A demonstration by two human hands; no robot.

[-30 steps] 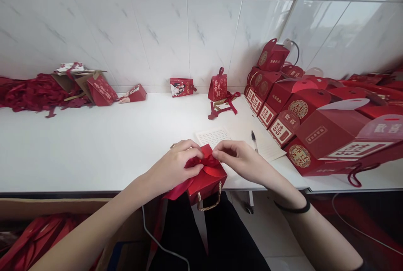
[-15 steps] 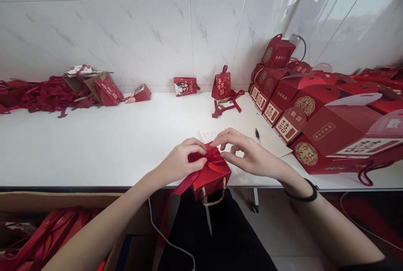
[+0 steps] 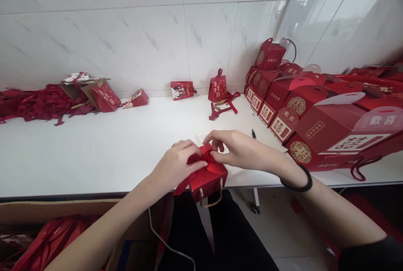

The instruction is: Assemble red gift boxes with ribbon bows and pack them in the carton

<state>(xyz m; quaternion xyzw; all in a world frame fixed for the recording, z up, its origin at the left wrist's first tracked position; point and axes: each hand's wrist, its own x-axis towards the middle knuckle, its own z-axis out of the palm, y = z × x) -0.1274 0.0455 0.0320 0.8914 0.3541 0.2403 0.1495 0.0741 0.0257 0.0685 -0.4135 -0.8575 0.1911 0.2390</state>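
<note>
A red gift box [image 3: 210, 178] with a gold rope handle [image 3: 211, 205] sits at the table's front edge, its handle hanging over. Red ribbon [image 3: 184, 183] lies across its top, one tail trailing off the left side. My left hand [image 3: 181, 160] pinches the ribbon near the middle of the lid. From the other side my right hand [image 3: 231, 147] has thumb and forefinger closed on the ribbon at the same spot. Fingers partly cover the knot or bow, so its exact form is hidden.
Red boxes [image 3: 327, 126] are stacked at the right. A pen [image 3: 253, 134] lies on paper [image 3: 267, 147] beside my right hand. Small boxes [image 3: 181, 90] stand along the wall, with a ribbon heap [image 3: 44, 103] at left. Below is a carton [image 3: 63, 206] of red ribbons.
My right hand has come down and left onto the ribbon, its finger and thumb closing there. My left hand keeps its pinch. The view has shifted slightly.
</note>
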